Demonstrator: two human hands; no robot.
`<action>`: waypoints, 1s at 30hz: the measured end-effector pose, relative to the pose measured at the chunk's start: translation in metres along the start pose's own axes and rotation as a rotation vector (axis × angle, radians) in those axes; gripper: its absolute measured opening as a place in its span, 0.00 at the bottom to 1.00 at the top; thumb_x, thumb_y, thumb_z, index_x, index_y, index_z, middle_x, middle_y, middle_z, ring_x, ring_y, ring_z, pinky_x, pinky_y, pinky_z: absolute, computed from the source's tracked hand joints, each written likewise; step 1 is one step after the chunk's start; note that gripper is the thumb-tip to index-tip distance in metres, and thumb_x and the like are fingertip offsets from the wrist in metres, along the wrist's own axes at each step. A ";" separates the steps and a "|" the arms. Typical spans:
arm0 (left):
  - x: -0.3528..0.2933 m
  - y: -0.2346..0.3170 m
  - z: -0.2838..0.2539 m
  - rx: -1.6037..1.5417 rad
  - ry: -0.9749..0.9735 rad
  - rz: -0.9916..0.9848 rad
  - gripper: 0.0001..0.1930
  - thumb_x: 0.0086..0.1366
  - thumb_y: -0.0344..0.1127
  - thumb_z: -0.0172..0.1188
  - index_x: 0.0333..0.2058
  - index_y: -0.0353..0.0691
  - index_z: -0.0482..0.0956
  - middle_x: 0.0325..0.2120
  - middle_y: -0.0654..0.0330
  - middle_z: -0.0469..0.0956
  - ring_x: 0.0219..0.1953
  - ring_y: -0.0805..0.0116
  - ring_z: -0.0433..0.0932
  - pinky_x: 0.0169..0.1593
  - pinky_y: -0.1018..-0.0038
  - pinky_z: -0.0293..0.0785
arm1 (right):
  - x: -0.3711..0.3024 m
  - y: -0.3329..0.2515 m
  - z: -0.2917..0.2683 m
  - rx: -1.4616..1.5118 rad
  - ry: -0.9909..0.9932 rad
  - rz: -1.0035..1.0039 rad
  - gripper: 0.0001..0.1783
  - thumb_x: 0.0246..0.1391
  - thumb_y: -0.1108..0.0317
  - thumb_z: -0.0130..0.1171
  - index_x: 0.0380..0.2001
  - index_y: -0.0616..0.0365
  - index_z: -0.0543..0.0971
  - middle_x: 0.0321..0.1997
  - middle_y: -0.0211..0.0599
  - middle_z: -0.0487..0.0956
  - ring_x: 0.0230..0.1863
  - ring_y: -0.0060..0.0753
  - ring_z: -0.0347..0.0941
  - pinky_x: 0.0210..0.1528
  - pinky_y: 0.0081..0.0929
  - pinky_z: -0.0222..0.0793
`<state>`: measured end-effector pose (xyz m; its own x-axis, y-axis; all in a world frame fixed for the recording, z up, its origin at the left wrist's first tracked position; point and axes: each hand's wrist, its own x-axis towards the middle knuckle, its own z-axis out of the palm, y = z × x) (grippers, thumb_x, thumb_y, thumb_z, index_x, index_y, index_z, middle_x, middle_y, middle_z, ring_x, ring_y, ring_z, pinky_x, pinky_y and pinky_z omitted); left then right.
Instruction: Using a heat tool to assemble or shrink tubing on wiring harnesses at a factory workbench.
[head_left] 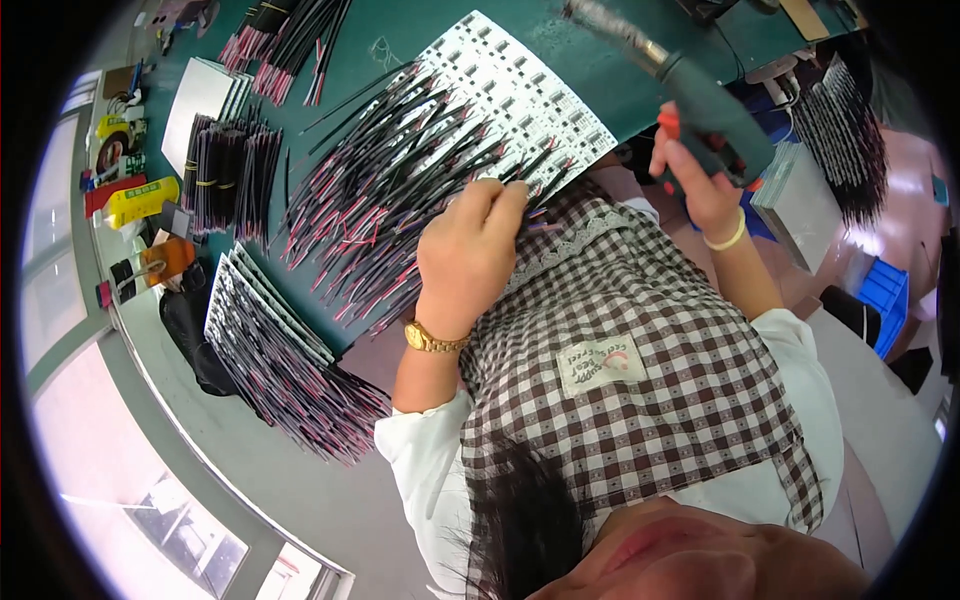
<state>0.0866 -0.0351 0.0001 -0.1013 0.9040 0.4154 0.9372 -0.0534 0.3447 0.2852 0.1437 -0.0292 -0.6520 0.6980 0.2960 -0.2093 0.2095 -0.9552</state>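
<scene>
A white panel of small circuit boards (520, 85) lies tilted on the green table, with many black and red wires (370, 190) fanning out from it to the left. My left hand (470, 245) is closed over the panel's near edge, its fingertips pinching some of those wires. What exactly lies under the fingers is partly hidden. On the right, my right hand (703, 190) grips a heat gun (715, 110) with a dark body, red trigger and metal nozzle. The gun is blurred by motion, its nozzle pointing away to the upper left, beyond the panel's far right corner.
Bundled black wires (220, 180) and blank white panels (205, 100) sit at the left. Further wired panels (270, 330) are stacked at the table's near left edge, near a yellow bottle (145, 203). At right are another wired panel (840, 140), white sheets (800, 200) and a blue crate (882, 300).
</scene>
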 end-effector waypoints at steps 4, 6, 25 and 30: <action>-0.004 0.017 0.005 -0.021 -0.102 -0.218 0.14 0.46 0.29 0.65 0.34 0.42 0.74 0.27 0.61 0.70 0.23 0.64 0.74 0.23 0.72 0.70 | -0.039 0.010 0.008 0.061 -0.016 0.089 0.16 0.58 0.77 0.52 0.51 0.66 0.70 0.30 0.34 0.74 0.27 0.21 0.70 0.30 0.20 0.67; -0.003 0.019 0.007 0.019 -0.147 -0.224 0.13 0.49 0.30 0.63 0.35 0.42 0.73 0.27 0.62 0.68 0.23 0.66 0.74 0.23 0.73 0.70 | -0.051 0.011 0.003 0.037 -0.066 0.166 0.21 0.59 0.75 0.46 0.56 0.66 0.64 0.30 0.38 0.71 0.31 0.26 0.67 0.38 0.26 0.66; -0.001 0.010 0.010 -0.208 0.018 -0.323 0.13 0.48 0.26 0.64 0.33 0.45 0.74 0.23 0.61 0.71 0.21 0.62 0.73 0.24 0.70 0.68 | -0.061 0.003 0.001 0.093 -0.203 0.218 0.23 0.60 0.72 0.45 0.58 0.62 0.61 0.33 0.37 0.70 0.33 0.28 0.67 0.39 0.28 0.67; 0.002 0.011 0.023 -0.173 0.082 -0.391 0.10 0.46 0.30 0.68 0.28 0.46 0.78 0.20 0.62 0.72 0.19 0.62 0.72 0.22 0.71 0.67 | -0.070 -0.010 -0.007 0.110 -0.247 0.298 0.24 0.60 0.69 0.47 0.59 0.59 0.60 0.33 0.36 0.70 0.33 0.27 0.66 0.39 0.28 0.66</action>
<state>0.1047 -0.0247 -0.0143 -0.4698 0.8343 0.2884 0.7541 0.2094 0.6225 0.3384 0.0978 -0.0407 -0.8485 0.5291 0.0122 -0.0524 -0.0611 -0.9968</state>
